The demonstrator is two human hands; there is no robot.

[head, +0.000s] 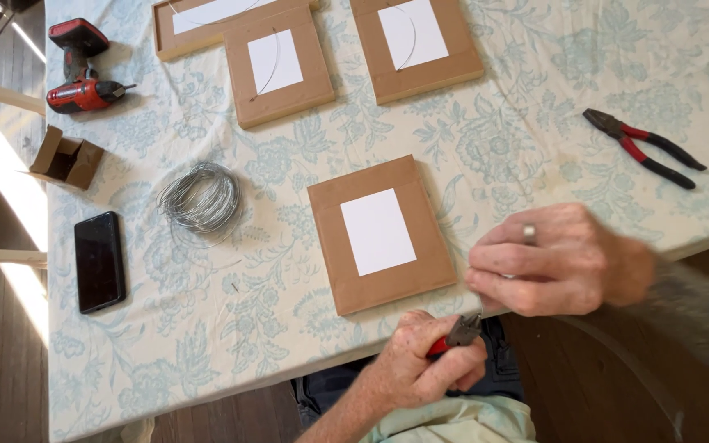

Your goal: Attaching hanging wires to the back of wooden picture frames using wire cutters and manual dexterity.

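Floral tablecloth (535, 123), brown frame back (381, 234) lying flat near the edge. Left hand (424, 365) is clenched on red-handled pliers (457, 335); right hand (555, 261) pinches something thin, probably wire, too blurry to tell. I'd keep that pinch close to the plier tip and twist slowly.

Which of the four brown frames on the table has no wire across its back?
The brown frame nearest the hands, lying alone below the other three. Its white back panel is bare; each frame in the top row shows a thin wire.
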